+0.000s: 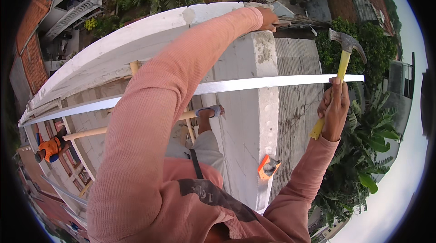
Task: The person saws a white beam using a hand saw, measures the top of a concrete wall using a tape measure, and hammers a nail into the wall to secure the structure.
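My right hand [335, 109] is wrapped round the yellow handle of a claw hammer [347, 43], held upright with its dark metal head at the top. My left arm reaches far across to the wall's far corner. There my left hand [269, 19] is closed, its fingers curled at the concrete edge; what they grip, if anything, is hidden. A long silvery metal bar [236, 84] runs crosswise beneath my left arm and over the pale wall [268, 120]. On the wall top nearer me lies an orange angular object [269, 167] with a dark round part.
My sandalled foot [210, 111] is beside a wooden pole [86, 133]. Lower down at the left, a person in orange [49, 147] is among the framing. A corrugated roof [297, 66] adjoins the wall on the right, with trees [359, 152] beyond. A curved white parapet [113, 45] spans the far side.
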### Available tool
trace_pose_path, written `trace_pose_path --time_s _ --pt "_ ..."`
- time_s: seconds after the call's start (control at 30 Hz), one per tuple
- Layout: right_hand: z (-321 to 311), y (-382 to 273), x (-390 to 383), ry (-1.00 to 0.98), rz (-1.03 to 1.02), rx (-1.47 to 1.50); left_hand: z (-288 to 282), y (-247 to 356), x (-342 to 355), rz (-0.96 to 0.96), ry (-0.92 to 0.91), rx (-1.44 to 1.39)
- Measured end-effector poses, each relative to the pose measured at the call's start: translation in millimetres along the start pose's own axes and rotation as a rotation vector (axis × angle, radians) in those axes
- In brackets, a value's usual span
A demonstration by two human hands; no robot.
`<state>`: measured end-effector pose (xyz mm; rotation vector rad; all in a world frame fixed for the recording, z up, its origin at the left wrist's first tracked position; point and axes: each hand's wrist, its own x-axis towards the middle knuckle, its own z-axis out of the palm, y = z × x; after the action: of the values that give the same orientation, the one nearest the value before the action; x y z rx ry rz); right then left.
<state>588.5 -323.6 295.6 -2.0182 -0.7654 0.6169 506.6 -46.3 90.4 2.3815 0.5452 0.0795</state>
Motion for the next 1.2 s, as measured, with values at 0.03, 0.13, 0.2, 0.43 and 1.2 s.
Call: trace_pose_path --time_s 0.03,0.13,0.2,0.43,1.2 --pt "0.4 -1.7 -1.6 0.0 -0.002 0.001 -1.8 -2.9 3.8 0.018 -0.051 0.071" --pt "1.6 -10.1 -4.0 0.062 -0.007 0.005 -1.2 -6.2 4.2 0.028 -0.048 0.06" --pt "0.2 -15.4 -2.5 0.117 -0.047 0.007 -0.6 -3.8 0.6 0.025 -0.044 0.039" --pt "8.7 -22.6 -2.5 0.077 -0.1 -0.011 -3.4 -4.7 -7.0 0.044 0.014 -0.083" --pt "67.1 36.4 37.6 -0.049 -0.135 -0.13 14.8 -11.5 -20.9 -0.06 -0.023 0.099"
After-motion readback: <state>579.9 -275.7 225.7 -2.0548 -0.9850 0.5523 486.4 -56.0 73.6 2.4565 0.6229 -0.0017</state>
